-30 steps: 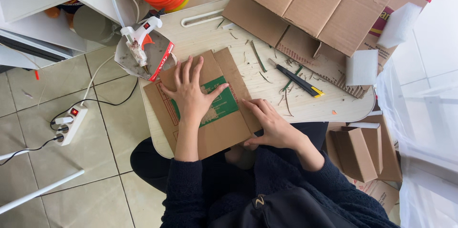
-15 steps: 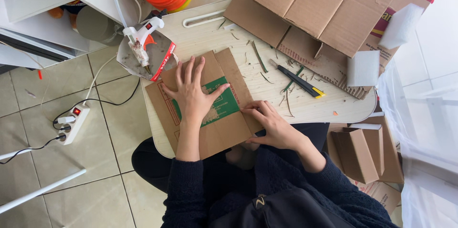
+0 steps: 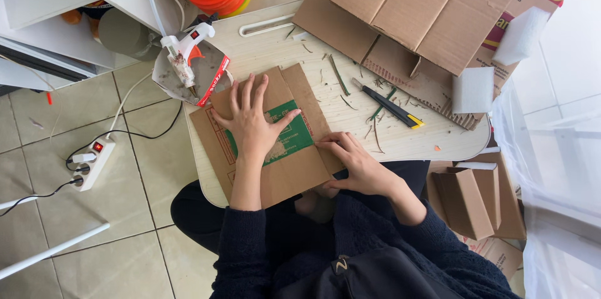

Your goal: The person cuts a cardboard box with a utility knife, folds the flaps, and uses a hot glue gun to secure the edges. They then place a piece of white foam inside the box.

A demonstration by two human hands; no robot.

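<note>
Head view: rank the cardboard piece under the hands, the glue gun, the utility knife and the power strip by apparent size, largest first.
1. Cardboard piece
2. Glue gun and utility knife: look alike in length, not ranked.
3. Power strip, though it lies lower on the floor, farther from the camera, so unsure.

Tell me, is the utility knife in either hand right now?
No, the utility knife lies on the table, apart from both hands.
</note>
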